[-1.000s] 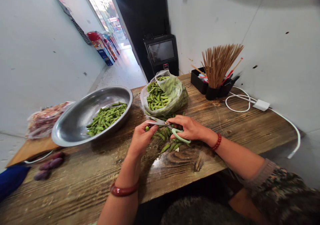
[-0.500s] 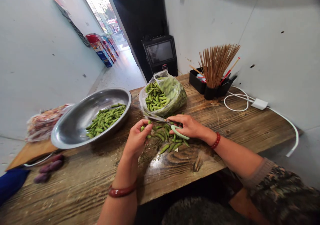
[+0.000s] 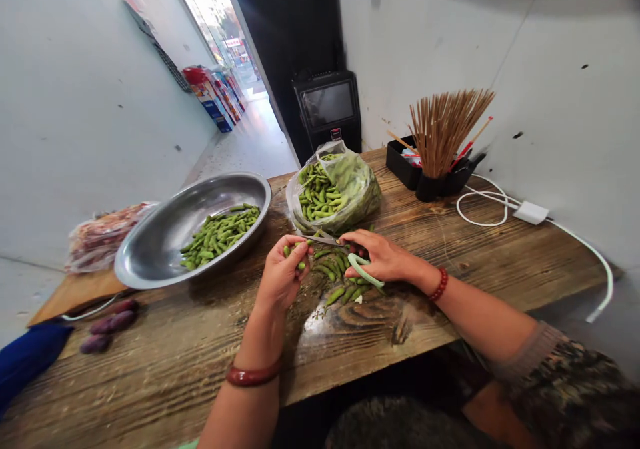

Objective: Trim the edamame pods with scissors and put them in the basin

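My left hand [image 3: 284, 270] is closed around several green edamame pods [image 3: 295, 256], one sticking out between thumb and fingers. In my right hand [image 3: 383, 256] is a pair of scissors [image 3: 367, 270] with pale green handles, its blades reaching left to the tip of a pod at my left fingers. Loose pods [image 3: 336, 294] lie on the wooden table below, among small trimmings. Just behind my hands stands a clear plastic bag [image 3: 363, 192] full of pods. To the left, a steel basin [image 3: 150, 249] holds a heap of pods [image 3: 220, 236].
Purple tubers [image 3: 110, 326] and a wooden board [image 3: 60, 296] with a bag of reddish food [image 3: 105, 239] lie at the left. At the back right are a black holder [image 3: 430, 188] with thin sticks [image 3: 445, 132] and a white cable [image 3: 580, 236]. The table's front edge runs near my forearms.
The scissor blades have come to the pod tip at my left fingers. My view has shifted slightly left, so the scene sits further right.
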The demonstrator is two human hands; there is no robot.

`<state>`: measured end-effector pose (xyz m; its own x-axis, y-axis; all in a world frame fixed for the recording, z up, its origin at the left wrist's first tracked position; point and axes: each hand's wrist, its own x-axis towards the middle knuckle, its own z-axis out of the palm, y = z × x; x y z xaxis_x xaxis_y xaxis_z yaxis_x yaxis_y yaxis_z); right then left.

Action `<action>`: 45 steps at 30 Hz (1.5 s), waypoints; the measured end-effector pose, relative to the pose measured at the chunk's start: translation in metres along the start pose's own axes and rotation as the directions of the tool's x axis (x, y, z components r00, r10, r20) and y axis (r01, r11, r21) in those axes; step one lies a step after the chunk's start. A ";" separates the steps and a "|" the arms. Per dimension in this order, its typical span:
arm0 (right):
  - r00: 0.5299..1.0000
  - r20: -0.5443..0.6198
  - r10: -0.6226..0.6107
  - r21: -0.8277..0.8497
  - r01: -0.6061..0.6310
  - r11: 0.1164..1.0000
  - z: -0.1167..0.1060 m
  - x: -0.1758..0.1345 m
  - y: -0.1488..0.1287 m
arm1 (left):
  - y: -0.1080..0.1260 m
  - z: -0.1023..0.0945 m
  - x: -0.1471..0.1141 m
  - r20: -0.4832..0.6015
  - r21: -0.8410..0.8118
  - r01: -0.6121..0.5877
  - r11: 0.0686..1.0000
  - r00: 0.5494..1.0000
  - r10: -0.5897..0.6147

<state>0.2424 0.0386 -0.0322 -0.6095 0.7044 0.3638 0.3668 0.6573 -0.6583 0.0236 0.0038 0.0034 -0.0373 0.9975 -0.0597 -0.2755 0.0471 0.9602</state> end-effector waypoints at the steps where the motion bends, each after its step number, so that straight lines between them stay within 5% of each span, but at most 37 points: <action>1: 1.000 -0.001 -0.002 -0.002 0.002 1.000 0.000 0.000 0.000 | -0.001 0.001 0.000 0.009 0.005 0.012 1.000 1.000 -0.012; 29: 0.998 -0.023 -0.055 -0.012 0.055 0.998 0.002 -0.001 0.005 | 0.000 -0.002 0.003 -0.057 0.002 -0.003 1.000 0.998 0.003; 36: 0.994 -0.106 -0.030 0.010 0.031 0.999 0.003 0.001 0.010 | -0.002 -0.008 0.007 -0.093 -0.034 0.066 0.997 0.993 -0.069; 41: 0.992 -0.121 -0.018 0.010 0.020 1.000 0.000 0.001 0.009 | -0.004 -0.009 0.006 0.027 0.157 0.127 0.979 0.991 -0.133; 45: 0.993 -0.118 -0.026 0.004 0.027 1.000 -0.001 0.002 0.008 | -0.011 -0.010 0.009 0.159 0.613 -0.102 0.783 0.987 0.004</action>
<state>0.2448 0.0449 -0.0361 -0.5313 0.7139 0.4562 0.3479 0.6748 -0.6509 0.0169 0.0114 -0.0100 0.1146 0.9933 -0.0118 0.3773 -0.0326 0.9255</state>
